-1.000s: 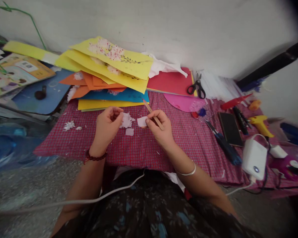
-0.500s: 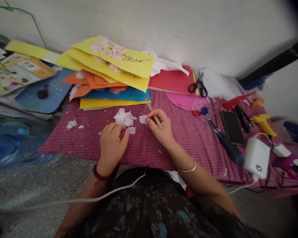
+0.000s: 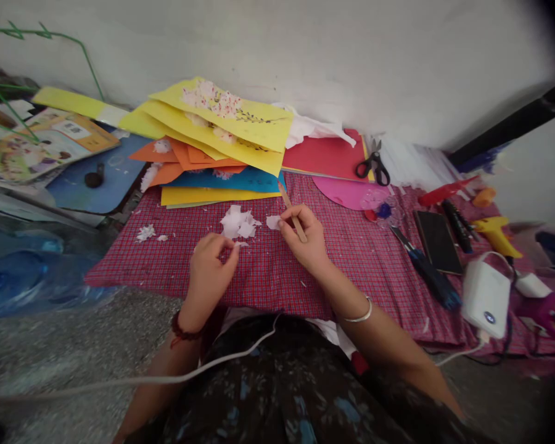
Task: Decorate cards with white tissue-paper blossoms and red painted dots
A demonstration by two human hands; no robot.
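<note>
Left hand [image 3: 209,264] shifted slightly left, pinching a paper slip [image 3: 243,244]; right hand [image 3: 309,239] pinches stick [image 3: 286,198], paper piece [image 3: 272,222]; scraps [image 3: 234,222] remain loose.

A head-worn camera, near, above and behind the bare fingers [image 3: 300,212], faces forward-down across the red-checked, cloth-covered tabletop [image 3: 351,253].

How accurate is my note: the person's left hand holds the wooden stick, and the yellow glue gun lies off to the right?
One slip: the head view shows the wooden stick in the right hand, not the left. The yellow glue gun does lie off to the right.
</note>
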